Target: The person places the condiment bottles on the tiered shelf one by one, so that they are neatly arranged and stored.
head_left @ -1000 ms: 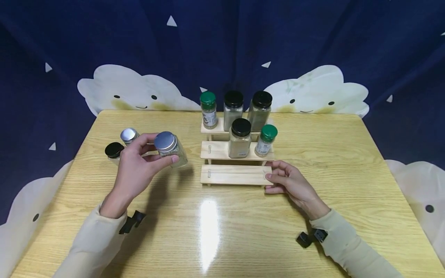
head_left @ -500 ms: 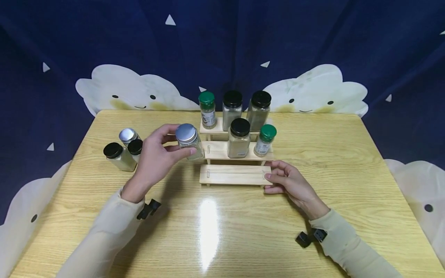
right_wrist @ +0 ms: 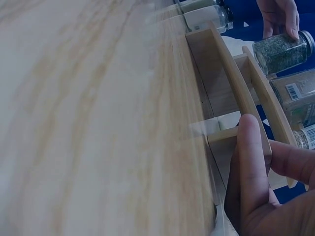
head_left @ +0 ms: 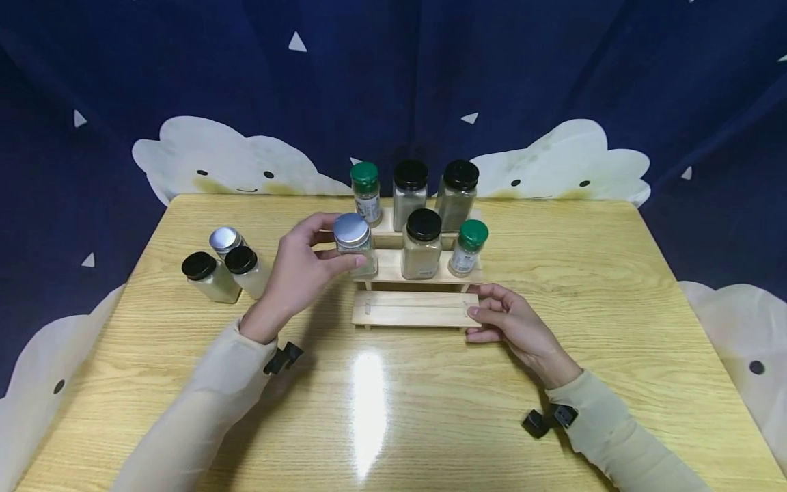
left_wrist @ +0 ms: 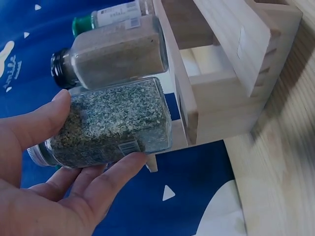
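My left hand point(head_left: 304, 263) grips a glass spice jar point(left_wrist: 113, 123) of green dried flakes with a silver lid. The jar is at the left end of the middle tier of the wooden spice rack point(head_left: 418, 309); whether its base touches the tier I cannot tell. Beside it on that tier stand a black-lidded jar point(head_left: 422, 246) and a small green-capped bottle point(head_left: 468, 248). With thumb and fingers, my right hand point(head_left: 513, 328) pinches the right end of the lowest tier, as the right wrist view point(right_wrist: 261, 172) also shows.
On the top tier are a green-capped bottle point(head_left: 366, 195) and two black-lidded jars point(head_left: 410, 196). Left on the table point(head_left: 584, 273) stand a silver-lidded jar point(head_left: 225, 239) and two black-lidded ones point(head_left: 212, 279). A dark blue curtain point(head_left: 393, 82) hangs behind.
My left hand has carried the silver-lidded jar rightward from the left part of the table to the rack's middle tier. My right hand keeps its hold on the rack.
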Available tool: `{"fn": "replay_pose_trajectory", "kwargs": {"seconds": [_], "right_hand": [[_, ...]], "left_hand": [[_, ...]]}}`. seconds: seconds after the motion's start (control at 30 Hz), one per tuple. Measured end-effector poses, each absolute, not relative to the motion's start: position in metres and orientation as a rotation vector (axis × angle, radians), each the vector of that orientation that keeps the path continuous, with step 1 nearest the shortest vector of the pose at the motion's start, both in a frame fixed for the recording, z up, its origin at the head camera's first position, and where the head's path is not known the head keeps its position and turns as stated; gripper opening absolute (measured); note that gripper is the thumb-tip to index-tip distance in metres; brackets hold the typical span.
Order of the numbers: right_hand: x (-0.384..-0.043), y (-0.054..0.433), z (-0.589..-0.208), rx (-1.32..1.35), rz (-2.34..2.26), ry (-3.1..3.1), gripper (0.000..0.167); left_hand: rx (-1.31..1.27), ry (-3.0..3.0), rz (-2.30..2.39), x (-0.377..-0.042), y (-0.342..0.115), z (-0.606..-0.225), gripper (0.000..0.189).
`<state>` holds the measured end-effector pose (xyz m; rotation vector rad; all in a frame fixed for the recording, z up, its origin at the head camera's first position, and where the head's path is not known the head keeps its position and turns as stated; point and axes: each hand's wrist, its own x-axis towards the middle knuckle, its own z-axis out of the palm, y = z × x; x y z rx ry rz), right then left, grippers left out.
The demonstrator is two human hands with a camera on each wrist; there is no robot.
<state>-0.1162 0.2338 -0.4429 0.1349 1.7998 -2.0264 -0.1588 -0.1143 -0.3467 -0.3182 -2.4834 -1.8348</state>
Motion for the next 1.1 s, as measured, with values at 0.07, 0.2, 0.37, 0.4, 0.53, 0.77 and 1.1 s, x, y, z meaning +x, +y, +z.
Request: {"fn": "replay_pose_trajectory", "kwargs": {"seconds": [0.07,0.2,0.37,0.4,0.53,0.77,1.1], "right_hand": [[-0.116,0.234,-0.443,0.138,-2.023,1.803,0.049],[-0.117,0.233,-0.443,0.144,-2.019,1.804,0.05],[-0.117,0.233,-0.443,0.139,-2.018,1.803,0.049],[-0.117,0.233,-0.443,0.137,-2.019,1.801,0.049],[-0.117,0.233,-0.444,0.129,-2.026,1.796,0.049],[-0.116,0.233,-0.444,0.143,-2.022,1.803,0.048],[-0.116,0.234,-0.444,0.146,-2.034,1.792,0.048]], "left_hand": [[-0.325,-2.485,-1.842,-0.16,-0.111,-0.347,0.056],[-0.344,-2.495,-1.845,-0.163,-0.106,-0.348,0.058],[-0.353,-2.499,-1.862,-0.164,-0.099,-0.351,0.06],[-0.354,-2.499,-1.865,-0.165,-0.098,-0.351,0.061],[-0.364,-2.494,-1.868,-0.165,-0.096,-0.352,0.061],[-0.339,-2.5,-1.87,-0.164,-0.093,-0.353,0.064],[-0.33,-2.495,-1.863,-0.165,-0.09,-0.356,0.064]]}}
